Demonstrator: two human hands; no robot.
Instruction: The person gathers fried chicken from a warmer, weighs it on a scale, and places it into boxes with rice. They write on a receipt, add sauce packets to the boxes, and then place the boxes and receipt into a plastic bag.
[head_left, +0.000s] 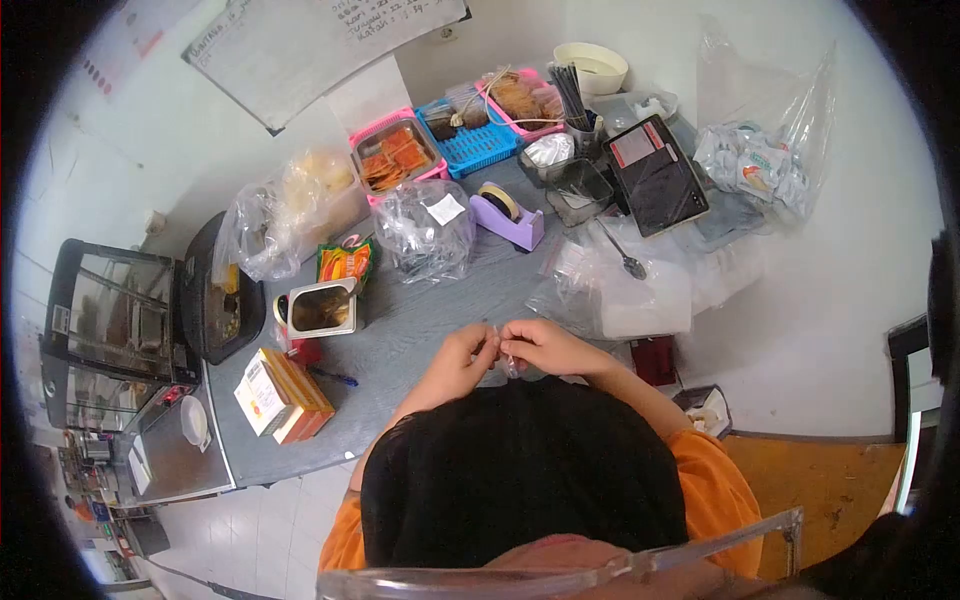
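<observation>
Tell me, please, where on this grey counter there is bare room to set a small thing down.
Bare grey counter shows between the open tin, the tape dispenser and the hands, and below the blue pen beside the boxes. The back is crowded with baskets, bags and a tablet.

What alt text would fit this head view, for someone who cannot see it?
Seen from above, a person's left hand and right hand pinch a small clear bag over a grey table. Beyond lie a purple tape dispenser, a tablet, a spoon and pink and blue baskets of snacks.
</observation>
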